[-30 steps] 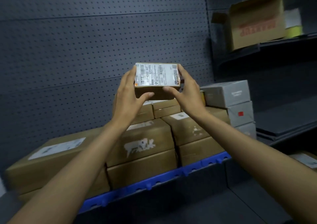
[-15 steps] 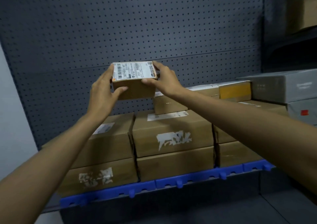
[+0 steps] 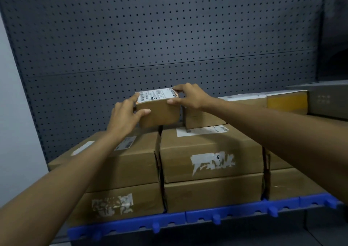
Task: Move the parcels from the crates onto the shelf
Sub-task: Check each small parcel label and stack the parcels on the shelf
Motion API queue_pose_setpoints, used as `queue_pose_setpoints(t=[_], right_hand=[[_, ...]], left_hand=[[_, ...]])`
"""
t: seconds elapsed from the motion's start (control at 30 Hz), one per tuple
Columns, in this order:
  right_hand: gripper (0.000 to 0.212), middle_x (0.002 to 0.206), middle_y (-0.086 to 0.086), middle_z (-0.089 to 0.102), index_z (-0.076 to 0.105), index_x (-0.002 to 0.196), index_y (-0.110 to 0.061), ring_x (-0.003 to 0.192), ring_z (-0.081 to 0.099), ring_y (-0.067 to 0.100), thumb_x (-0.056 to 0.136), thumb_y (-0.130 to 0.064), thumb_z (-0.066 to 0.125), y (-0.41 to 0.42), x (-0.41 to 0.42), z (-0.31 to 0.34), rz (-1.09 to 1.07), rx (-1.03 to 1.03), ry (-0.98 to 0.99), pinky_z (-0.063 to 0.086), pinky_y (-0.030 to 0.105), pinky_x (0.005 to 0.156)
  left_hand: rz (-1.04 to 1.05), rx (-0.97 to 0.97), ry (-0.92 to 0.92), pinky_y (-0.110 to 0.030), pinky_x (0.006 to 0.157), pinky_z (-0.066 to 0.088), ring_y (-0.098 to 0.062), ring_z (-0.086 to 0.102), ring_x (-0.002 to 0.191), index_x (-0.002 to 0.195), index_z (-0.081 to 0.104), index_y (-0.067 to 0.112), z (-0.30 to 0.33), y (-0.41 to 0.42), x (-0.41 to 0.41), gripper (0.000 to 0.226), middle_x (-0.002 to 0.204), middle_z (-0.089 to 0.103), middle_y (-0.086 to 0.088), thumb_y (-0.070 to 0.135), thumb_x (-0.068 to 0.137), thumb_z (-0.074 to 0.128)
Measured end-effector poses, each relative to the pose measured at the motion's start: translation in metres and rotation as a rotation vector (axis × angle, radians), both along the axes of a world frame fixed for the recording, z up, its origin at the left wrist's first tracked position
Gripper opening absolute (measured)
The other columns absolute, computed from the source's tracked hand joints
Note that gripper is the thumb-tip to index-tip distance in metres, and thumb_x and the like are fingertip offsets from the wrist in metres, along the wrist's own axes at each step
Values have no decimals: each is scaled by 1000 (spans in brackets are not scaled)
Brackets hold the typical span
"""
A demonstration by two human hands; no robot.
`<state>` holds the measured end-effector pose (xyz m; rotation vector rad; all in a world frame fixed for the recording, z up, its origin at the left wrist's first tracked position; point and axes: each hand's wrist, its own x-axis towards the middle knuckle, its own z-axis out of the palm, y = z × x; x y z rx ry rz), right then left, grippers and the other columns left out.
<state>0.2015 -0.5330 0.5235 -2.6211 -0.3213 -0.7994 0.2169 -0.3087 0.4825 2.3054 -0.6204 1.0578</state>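
My left fingers (image 3: 138, 98) lie along the near-left top corner of the parcel (image 3: 160, 112), thumb across its front face; my right fingers (image 3: 178, 88) curl over the far-right top corner, thumb pressing the right front edge. So both my left hand (image 3: 125, 116) and right hand (image 3: 190, 97) grip one small brown box, squeezing it between them from opposite corners. I judge that grip lets me steer it down level and keep the white label (image 3: 157, 95) facing up and readable.

The parcel sits low over the stacked boxes (image 3: 209, 151) on the shelf (image 3: 169, 225), roughly above the seam between two top boxes and just beside another small box (image 3: 203, 118) on its right. I'd say I'm setting it into that row, squared against its neighbour to save room.

Whether its bottom already touches the stack I can't tell; my left hand covers that edge. The label print is too small to read. The crates are out of view, grey boxes are cut off at the right edge, and the shelf shows only its blue front strip.
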Motion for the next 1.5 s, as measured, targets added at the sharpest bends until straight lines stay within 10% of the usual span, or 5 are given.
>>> queue_pose_setpoints(t=[0.77,1.5], right_hand=[[38,116,2,68,68,115,-12,104,60,14,84,-34,73,-22,7,-14,59,50,-7,44,24,82],[48,128,7,61,59,128,-14,114,57,26,87,-36,70,-95,-81,3,-175,-242,123,50,40,93]], left_hand=[[-9,280,328,-39,98,43,-27,55,119,147,38,12,13,-7,40,65,135,57,-10,41,93,59],[-2,501,59,-42,109,33,-24,36,136,146,38,20,34,-74,-31,58,151,37,-4,40,95,56]])
